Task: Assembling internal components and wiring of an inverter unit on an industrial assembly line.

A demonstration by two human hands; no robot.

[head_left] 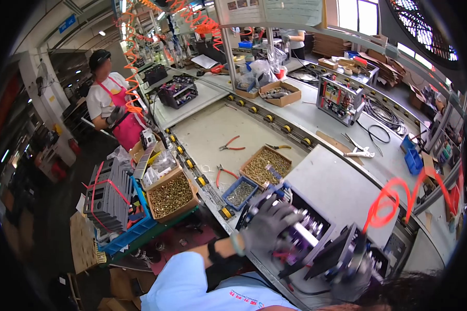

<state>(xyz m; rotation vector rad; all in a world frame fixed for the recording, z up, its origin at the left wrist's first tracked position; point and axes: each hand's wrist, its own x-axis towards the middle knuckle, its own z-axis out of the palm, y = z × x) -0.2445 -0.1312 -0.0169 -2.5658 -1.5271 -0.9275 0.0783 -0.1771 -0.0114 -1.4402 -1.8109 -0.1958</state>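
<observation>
In front of me on the bench stands an opened electrical unit, a dark chassis with purple and silver parts inside. My left hand, in a grey glove, lies across its left side, fingers stretched over the inner parts. At the lower right my right hand, also gloved, is smeared by motion, so its fingers cannot be read. It is beside a tilted black panel at the unit's right end. Close beyond my left hand are a blue tray of small screws and a cardboard box of brass-coloured fasteners.
Red-handled pliers lie near the boxes. Another box of fasteners stands left of the roller track. An orange coiled hose hangs at right. Farther back are an open unit and a person in a pink apron.
</observation>
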